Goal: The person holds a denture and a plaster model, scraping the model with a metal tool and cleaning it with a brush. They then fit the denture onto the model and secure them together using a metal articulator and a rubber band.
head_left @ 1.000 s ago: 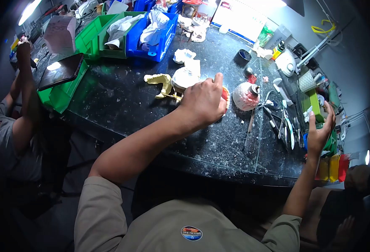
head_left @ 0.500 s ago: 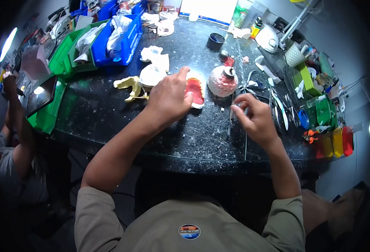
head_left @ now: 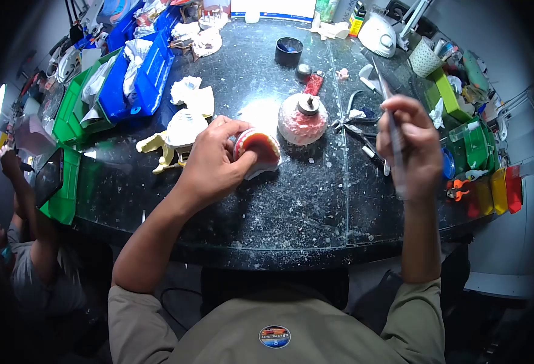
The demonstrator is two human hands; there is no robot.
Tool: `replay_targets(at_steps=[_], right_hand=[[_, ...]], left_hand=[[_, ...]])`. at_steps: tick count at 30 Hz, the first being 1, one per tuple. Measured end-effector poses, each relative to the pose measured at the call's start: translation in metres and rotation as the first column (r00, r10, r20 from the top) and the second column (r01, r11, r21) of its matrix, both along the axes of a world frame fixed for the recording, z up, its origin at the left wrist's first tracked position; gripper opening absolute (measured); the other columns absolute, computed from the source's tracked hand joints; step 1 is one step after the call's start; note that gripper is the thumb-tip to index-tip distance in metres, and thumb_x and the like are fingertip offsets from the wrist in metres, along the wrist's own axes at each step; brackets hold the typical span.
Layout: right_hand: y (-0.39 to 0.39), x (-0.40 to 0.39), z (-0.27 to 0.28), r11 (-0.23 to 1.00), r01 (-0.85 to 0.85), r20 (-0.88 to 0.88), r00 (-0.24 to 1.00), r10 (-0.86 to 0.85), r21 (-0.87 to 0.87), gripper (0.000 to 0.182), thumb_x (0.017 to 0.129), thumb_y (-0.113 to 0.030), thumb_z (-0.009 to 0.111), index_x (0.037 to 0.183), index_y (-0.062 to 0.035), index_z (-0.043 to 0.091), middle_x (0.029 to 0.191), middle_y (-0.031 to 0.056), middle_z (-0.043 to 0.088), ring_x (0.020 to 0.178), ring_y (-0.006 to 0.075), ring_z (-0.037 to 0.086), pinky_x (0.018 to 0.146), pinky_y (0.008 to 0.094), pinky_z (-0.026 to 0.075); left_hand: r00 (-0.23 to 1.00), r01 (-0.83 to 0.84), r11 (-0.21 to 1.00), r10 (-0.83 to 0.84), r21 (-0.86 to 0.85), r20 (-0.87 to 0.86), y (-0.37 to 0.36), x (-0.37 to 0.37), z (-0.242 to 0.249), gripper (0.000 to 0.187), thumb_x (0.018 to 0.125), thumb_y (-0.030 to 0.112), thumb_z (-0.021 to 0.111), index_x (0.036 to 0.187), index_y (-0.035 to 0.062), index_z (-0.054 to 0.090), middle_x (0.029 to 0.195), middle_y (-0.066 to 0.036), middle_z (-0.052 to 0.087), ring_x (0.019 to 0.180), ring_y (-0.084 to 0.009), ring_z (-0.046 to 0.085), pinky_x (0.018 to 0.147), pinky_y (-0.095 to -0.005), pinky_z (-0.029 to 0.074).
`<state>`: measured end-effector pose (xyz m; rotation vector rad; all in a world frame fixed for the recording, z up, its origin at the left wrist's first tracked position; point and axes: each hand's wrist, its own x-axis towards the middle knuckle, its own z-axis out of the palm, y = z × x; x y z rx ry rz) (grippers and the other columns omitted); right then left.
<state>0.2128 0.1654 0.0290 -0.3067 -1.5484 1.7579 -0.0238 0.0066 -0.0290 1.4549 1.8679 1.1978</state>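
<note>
My left hand (head_left: 209, 161) grips a denture (head_left: 265, 145) with a red-pink base and a row of pale teeth, thumb pressed into its inner side. In my raised right hand (head_left: 418, 145) is a slim metal dental instrument (head_left: 395, 142), blurred by motion; its exact kind does not show. Just right of the denture stands a round burner (head_left: 303, 124) crusted with pink wax, a dark cap at its top. Left of my left hand sit a white plaster model (head_left: 186, 126) and a pale yellow cast-like piece (head_left: 153, 147), partly hidden.
Blue bins (head_left: 139, 85) and green bins (head_left: 85, 97) line the left side. A black cup (head_left: 288, 53) stands toward the back. Pliers and other metal tools (head_left: 355, 118) lie right of the burner. Another person's arm (head_left: 27, 188) shows at far left.
My left hand has picked up the denture from the table and tilted it. My right hand has risen, moved right, and now holds the metal instrument. The camera view has shifted slightly.
</note>
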Motion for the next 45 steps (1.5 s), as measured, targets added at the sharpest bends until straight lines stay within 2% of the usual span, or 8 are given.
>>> replay_targets(at_steps=[5, 11, 18, 21, 26, 30, 34, 45], right_hand=[[0.019, -0.003, -0.004, 0.977, 0.06, 0.032, 0.997, -0.068, 0.203, 0.039, 0.091, -0.021, 0.063, 0.119, 0.0047, 0.054, 0.075, 0.0014, 0.052, 0.06, 0.0028, 0.043, 0.05, 0.0169, 0.036], [0.012, -0.003, -0.025, 0.953, 0.245, 0.025, 0.967, -0.253, 0.178, 0.037, 0.098, -0.028, 0.051, 0.116, 0.0033, 0.058, 0.087, 0.009, 0.064, 0.069, 0.0086, 0.058, 0.058, 0.0201, 0.042], [0.013, -0.006, -0.032, 0.978, 0.199, 0.038, 0.979, -0.202, 0.066, 0.024, 0.095, -0.014, 0.052, 0.11, 0.0019, 0.06, 0.094, 0.0145, 0.069, 0.071, 0.0099, 0.061, 0.065, 0.0213, 0.045], [0.012, -0.007, -0.032, 0.975, 0.214, 0.042, 0.975, -0.216, 0.066, 0.023, 0.094, -0.014, 0.052, 0.11, 0.002, 0.06, 0.094, 0.015, 0.069, 0.071, 0.0101, 0.061, 0.065, 0.0217, 0.045], [0.012, -0.009, -0.032, 0.974, 0.226, 0.063, 0.972, -0.228, 0.032, 0.022, 0.092, -0.015, 0.053, 0.106, 0.002, 0.06, 0.088, 0.0143, 0.069, 0.068, 0.0109, 0.061, 0.065, 0.0225, 0.047], [0.021, -0.004, -0.038, 0.979, 0.183, 0.118, 0.978, -0.172, -0.087, 0.021, 0.09, -0.014, 0.054, 0.101, 0.0022, 0.06, 0.083, 0.0133, 0.068, 0.067, 0.012, 0.062, 0.066, 0.0233, 0.049], [0.027, -0.005, -0.049, 0.973, 0.147, 0.14, 0.982, -0.123, -0.176, 0.02, 0.089, -0.014, 0.054, 0.099, 0.0027, 0.061, 0.081, 0.0129, 0.067, 0.066, 0.0129, 0.063, 0.065, 0.0233, 0.049], [0.028, -0.007, -0.055, 0.964, 0.163, 0.153, 0.979, -0.132, -0.209, 0.02, 0.089, -0.014, 0.054, 0.098, 0.0027, 0.061, 0.082, 0.0137, 0.068, 0.068, 0.0139, 0.064, 0.067, 0.0234, 0.049]], left_hand=[[0.864, 0.074, 0.993, -0.016, -0.094, 0.504, 0.002, 0.005, 0.018, 0.023, 0.092, 0.01, 0.058, 0.113, 0.0003, 0.056, 0.073, -0.001, 0.062, 0.057, -0.0061, 0.056, 0.056, -0.0202, 0.048], [0.667, 0.097, 0.991, 0.005, -0.093, 0.745, -0.001, 0.005, 0.024, 0.028, 0.092, 0.018, 0.059, 0.115, 0.0027, 0.053, 0.076, -0.003, 0.062, 0.055, -0.0051, 0.055, 0.044, -0.0196, 0.042], [0.6, 0.113, 0.994, -0.062, -0.008, 0.798, 0.0, -0.005, 0.015, 0.034, 0.087, 0.016, 0.058, 0.115, -0.0017, 0.053, 0.096, -0.01, 0.063, 0.066, -0.0059, 0.059, 0.047, -0.0221, 0.048], [0.597, 0.089, 0.996, -0.059, 0.007, 0.8, 0.001, -0.002, 0.017, 0.034, 0.088, 0.021, 0.059, 0.115, 0.0014, 0.054, 0.072, -0.001, 0.059, 0.057, -0.0043, 0.055, 0.044, -0.0198, 0.04], [0.626, -0.028, 0.997, -0.035, 0.067, 0.779, -0.006, 0.007, 0.018, 0.044, 0.093, 0.035, 0.045, 0.118, 0.0002, 0.054, 0.081, -0.006, 0.064, 0.063, -0.0118, 0.06, 0.05, -0.0248, 0.044], [0.237, 0.189, 0.973, -0.175, 0.131, 0.956, -0.006, -0.013, 0.018, 0.048, 0.097, 0.037, 0.036, 0.123, -0.0009, 0.051, 0.109, -0.018, 0.064, 0.087, -0.0263, 0.067, 0.072, -0.0424, 0.057], [0.116, 0.133, 0.96, -0.262, 0.246, 0.958, -0.003, -0.013, 0.011, 0.055, 0.099, 0.038, 0.023, 0.129, -0.0005, 0.047, 0.115, -0.018, 0.063, 0.09, -0.0331, 0.067, 0.07, -0.0449, 0.056], [0.212, 0.018, 0.988, -0.151, 0.15, 0.966, -0.001, -0.009, 0.011, 0.057, 0.099, 0.033, 0.02, 0.143, -0.0018, 0.028, 0.141, -0.028, 0.039, 0.11, -0.0464, 0.057, 0.072, -0.0372, 0.056]])
